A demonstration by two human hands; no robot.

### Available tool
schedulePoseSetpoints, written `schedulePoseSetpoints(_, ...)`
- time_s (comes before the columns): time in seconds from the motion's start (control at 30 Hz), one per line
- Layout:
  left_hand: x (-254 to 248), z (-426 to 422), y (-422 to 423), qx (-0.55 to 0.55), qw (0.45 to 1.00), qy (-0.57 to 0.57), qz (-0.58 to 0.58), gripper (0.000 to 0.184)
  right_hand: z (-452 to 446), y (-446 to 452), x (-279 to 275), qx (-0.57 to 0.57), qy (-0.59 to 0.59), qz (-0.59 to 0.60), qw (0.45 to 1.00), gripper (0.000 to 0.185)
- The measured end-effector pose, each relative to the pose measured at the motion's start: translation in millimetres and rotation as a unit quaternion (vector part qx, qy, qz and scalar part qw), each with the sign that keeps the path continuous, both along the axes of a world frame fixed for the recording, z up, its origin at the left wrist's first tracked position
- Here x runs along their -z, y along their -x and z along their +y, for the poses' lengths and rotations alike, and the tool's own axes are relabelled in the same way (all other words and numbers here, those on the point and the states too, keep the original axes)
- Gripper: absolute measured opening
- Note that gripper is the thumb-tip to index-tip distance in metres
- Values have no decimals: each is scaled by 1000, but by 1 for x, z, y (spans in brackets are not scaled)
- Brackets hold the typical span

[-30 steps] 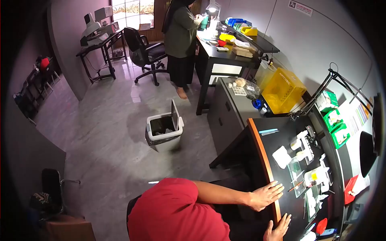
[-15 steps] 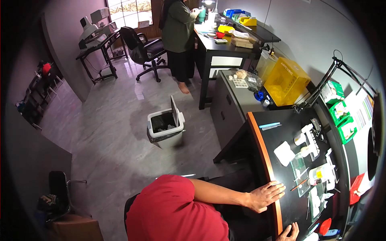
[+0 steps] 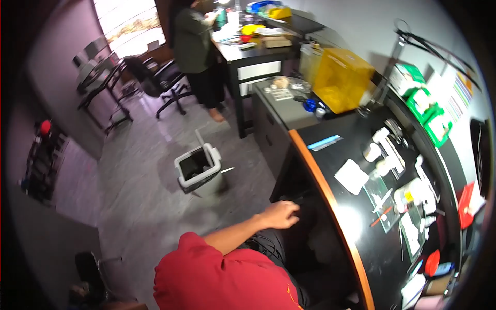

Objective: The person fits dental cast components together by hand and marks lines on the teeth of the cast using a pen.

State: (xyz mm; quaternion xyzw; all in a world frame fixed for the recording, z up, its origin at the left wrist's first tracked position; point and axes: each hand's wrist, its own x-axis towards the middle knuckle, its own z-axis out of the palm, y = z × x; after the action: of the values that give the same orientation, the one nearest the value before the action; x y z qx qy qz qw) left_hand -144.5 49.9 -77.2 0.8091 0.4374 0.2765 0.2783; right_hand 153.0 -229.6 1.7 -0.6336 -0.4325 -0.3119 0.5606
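My left hand [image 3: 281,214] is raised off the desk, between its orange-brown edge [image 3: 330,206] and the white bin [image 3: 199,168], above my dark-clothed lap. Its fingers are curled in and slightly blurred, with no object visible in them. The red sleeve [image 3: 191,248] covers my shoulder. My right hand is out of view. On the black desk lie a blue strip [image 3: 324,142], a white square pad [image 3: 352,176], a glass plate [image 3: 380,201] with a red-brown stick, and a white jar [image 3: 408,196] with a yellow label.
Another person [image 3: 194,46] stands at the far table [image 3: 253,53]. An office chair [image 3: 155,77] is beside them. A yellow box [image 3: 343,80] sits on the grey cabinet [image 3: 284,108]. Green bins [image 3: 431,116] line the desk's rear shelf, near a black lamp arm [image 3: 429,46].
My left hand has lifted off the desk edge and moved left, its fingers now curled. My right hand has left the view. The camera view has turned and shifted.
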Motion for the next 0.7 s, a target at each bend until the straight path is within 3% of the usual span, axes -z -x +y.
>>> schedulePoseSetpoints(0.03, 37, 12, 15, -2, 992, 63, 107, 39, -2, 2, 14, 6, 23, 27, 999, 30)
schedulePoseSetpoints(0.07, 33, 21, 26, 2, 954, 200, 225, 41, -5, -2, 30, 9, 59, 63, 996, 29)
schedulePoseSetpoints(0.13, 74, 41, 40, 24, 895, 282, 345, 47, -9, -7, 66, 16, 133, 140, 981, 27)
schedulePoseSetpoints(0.17, 106, 48, 45, 24, 903, 281, 325, 49, -13, -7, 88, 23, 180, 187, 966, 27)
schedulePoseSetpoints(0.27, 125, 45, 34, 57, 899, 384, 203, 48, -28, -15, 154, 27, 318, 318, 893, 29)
schedulePoseSetpoints(0.33, 230, 54, 31, 39, 828, 530, 180, 43, -44, -22, 203, 26, 407, 396, 823, 32)
schedulePoseSetpoints(0.37, 189, 41, 19, 4, 827, 531, 187, 39, -55, -26, 228, 27, 444, 432, 785, 34)
schedulePoseSetpoints(0.43, 261, 50, 39, 25, 851, 502, 153, 38, -75, -35, 274, 31, 484, 499, 718, 38)
schedulePoseSetpoints(0.57, 238, 45, 39, -46, 745, 655, 116, 39, -127, -40, 361, 40, 472, 630, 616, 49)
schedulePoseSetpoints(0.7, 223, 48, 45, -85, 756, 634, 140, 39, -158, -26, 431, 53, 381, 721, 576, 61)
